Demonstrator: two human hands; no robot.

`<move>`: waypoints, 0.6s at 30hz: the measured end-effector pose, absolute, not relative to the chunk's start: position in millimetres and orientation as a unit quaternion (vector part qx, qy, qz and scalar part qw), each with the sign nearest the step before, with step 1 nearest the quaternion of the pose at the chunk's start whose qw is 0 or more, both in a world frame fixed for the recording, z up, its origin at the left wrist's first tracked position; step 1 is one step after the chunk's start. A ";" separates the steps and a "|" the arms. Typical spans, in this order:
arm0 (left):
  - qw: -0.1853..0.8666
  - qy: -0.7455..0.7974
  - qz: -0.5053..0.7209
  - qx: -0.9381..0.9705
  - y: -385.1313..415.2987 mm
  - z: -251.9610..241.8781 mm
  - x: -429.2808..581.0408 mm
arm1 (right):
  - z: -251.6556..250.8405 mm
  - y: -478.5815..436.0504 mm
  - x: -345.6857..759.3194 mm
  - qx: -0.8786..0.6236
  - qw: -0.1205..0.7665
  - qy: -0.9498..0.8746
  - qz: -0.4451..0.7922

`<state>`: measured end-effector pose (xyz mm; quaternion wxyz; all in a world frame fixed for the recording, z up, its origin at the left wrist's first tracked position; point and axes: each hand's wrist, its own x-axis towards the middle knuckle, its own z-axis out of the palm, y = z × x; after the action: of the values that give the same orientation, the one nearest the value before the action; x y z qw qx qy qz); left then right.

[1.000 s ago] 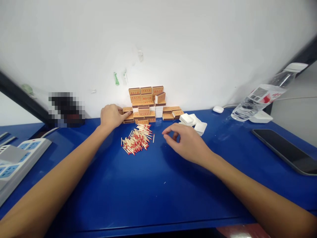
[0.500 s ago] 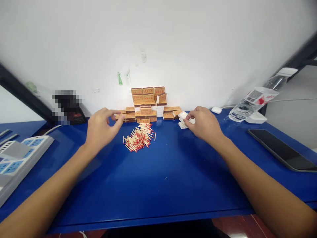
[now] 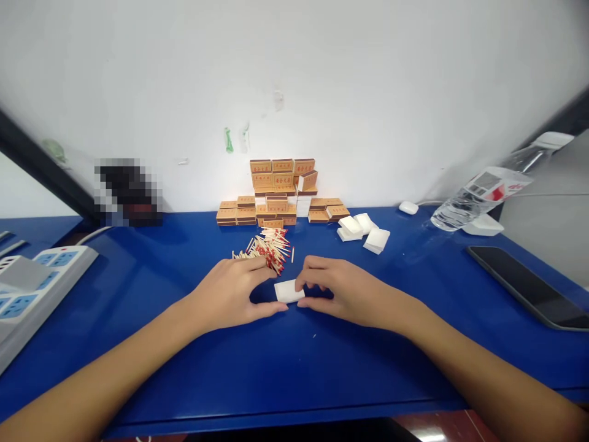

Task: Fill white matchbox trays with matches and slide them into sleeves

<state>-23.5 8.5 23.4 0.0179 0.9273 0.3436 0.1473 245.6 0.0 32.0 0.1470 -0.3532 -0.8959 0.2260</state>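
1. Since 0.5 s ago: L hand (image 3: 230,291) had left the orange boxes at the desk's (image 3: 239,380) back edge; R hand (image 3: 347,288) had come from the loose white trays (image 3: 352,227) w/ one, & both were now mid-desk.
2. R hand: thumb & bent fingers gripping that white tray (image 3: 286,292) at its R end.
3. L hand: half-open, thumb & fingers apart around the tray's L end; can't tell if thumb touched it.
4. White tray: small, rectangular, plain; approx mid-desk, btwn front & back edges, just in front of the match pile (image 3: 273,242). R end hidden by fingers; can't tell if it touched the desk.
5. Matches: red-tipped, heaped, L part hidden behind L hand; one loose match (image 3: 292,255) just R of heap.
6. Orange matchboxes (image 3: 273,181): stacked at desk's back edge, ctr, behind matches, lower stacks either side.
7. Other trays: clustered nr back edge, R of the stacks, well apart from hands.
8. Phone (image 3: 529,285) & clear bottle (image 3: 488,187) toward desk's R edge; power strip (image 3: 41,282) toward L. None btwn hands & tray.
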 end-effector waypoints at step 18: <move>0.081 0.330 0.120 0.933 -5.1 27.8 -14.9 | 37.1 24.4 242.7 -0.467 0.235 -0.809 0.269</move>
<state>-14.9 -5.1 27.8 0.0810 0.9328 0.3299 0.1203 242.7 24.4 37.1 0.2352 -0.4668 -0.8091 0.2688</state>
